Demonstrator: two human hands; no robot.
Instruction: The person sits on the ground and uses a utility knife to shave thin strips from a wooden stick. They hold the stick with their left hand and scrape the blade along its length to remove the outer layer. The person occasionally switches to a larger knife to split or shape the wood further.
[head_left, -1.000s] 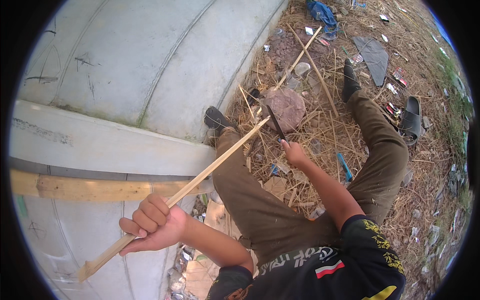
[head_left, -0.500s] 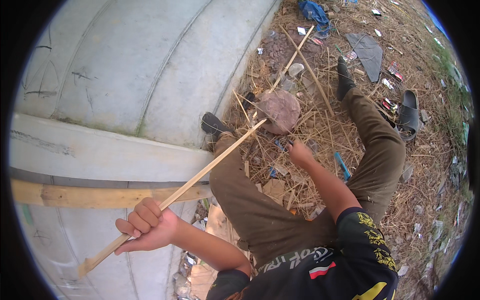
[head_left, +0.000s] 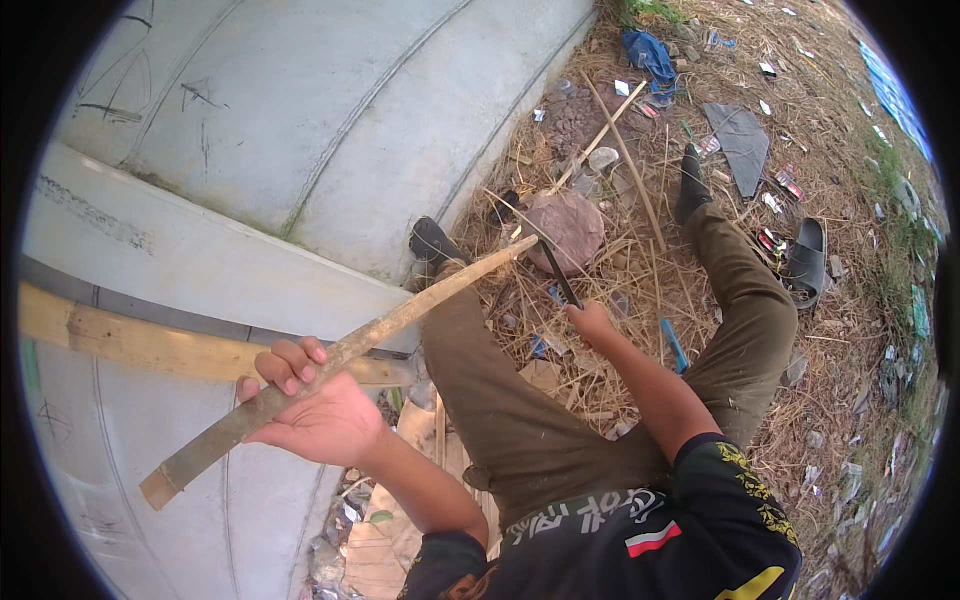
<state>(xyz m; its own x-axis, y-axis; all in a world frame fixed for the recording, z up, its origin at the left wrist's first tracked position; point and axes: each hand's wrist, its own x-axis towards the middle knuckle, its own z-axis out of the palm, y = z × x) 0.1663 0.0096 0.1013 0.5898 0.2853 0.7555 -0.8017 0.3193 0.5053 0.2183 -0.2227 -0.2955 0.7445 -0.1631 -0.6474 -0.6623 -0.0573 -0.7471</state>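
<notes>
My left hand (head_left: 335, 410) grips a long split bamboo strip (head_left: 400, 315) near its lower-left end, fingers curled over it and palm beneath. The strip slants up to the right, showing its broad, mottled brown face. Its far tip lies at the edge of a round reddish-brown block (head_left: 572, 230) on the ground between my feet. In my closed right hand (head_left: 592, 325) is a knife (head_left: 558, 270) with a dark, narrow blade, whose upper end meets the strip's tip. The knife's handle is mostly hidden in the fist.
A grey wall (head_left: 350, 120) rises on the left, with a bamboo pole (head_left: 150, 340) along it. Thin sticks (head_left: 630, 155) cross beyond the block. Near my right leg lie a blue object (head_left: 674, 345) and a dark slipper (head_left: 808, 250). Straw and litter cover the ground.
The strip has turned from its pale, narrow side to its broad, mottled face. My left hand has loosened slightly around it. The knife's dark blade now shows against the block.
</notes>
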